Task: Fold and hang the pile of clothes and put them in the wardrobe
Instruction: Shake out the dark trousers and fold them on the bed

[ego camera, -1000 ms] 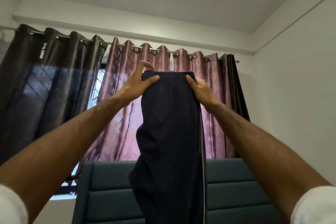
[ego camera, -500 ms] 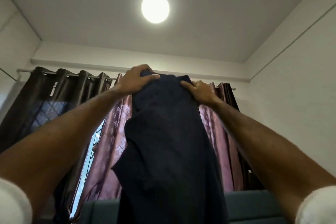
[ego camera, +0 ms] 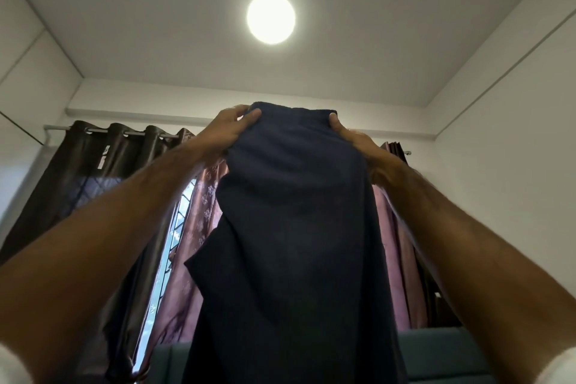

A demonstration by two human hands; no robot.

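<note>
Garment: dark navy garment (ego camera: 293,227), likely trousers judging by the long hanging panel; held aloft at frame centre, top edge toward 12 o'clock, body hanging down to 6 o'clock and out of view at the bottom.
Left hand: left hand (ego camera: 224,131) at 11 o'clock of the garment's top edge; thumb in front, fingers behind, pinching the upper left corner of the cloth.
Right hand: right hand (ego camera: 358,143) at 1 o'clock of the top edge; thumb pressed onto the front of the cloth, other fingers hidden behind it, so a pinch on the upper right corner.
Condition of garment: hangs with loose creases and one flap jutting toward 8 o'clock; not yet folded flat.
Surroundings: curtains (ego camera: 103,196) on a rod behind, dark at 9 o'clock, mauve nearer centre; ceiling light (ego camera: 271,19) at 12 o'clock; teal padded headboard (ego camera: 436,352) at 5 o'clock.
Not in view: the pile of clothes, any hanger, the wardrobe.
Step in hand (judgement): item is being held up by its top edge to straighten it for folding or hanging.
Progress (judgement): early for this item; folding or hanging and stowing remain. How many other items are finished cannot be told.
</note>
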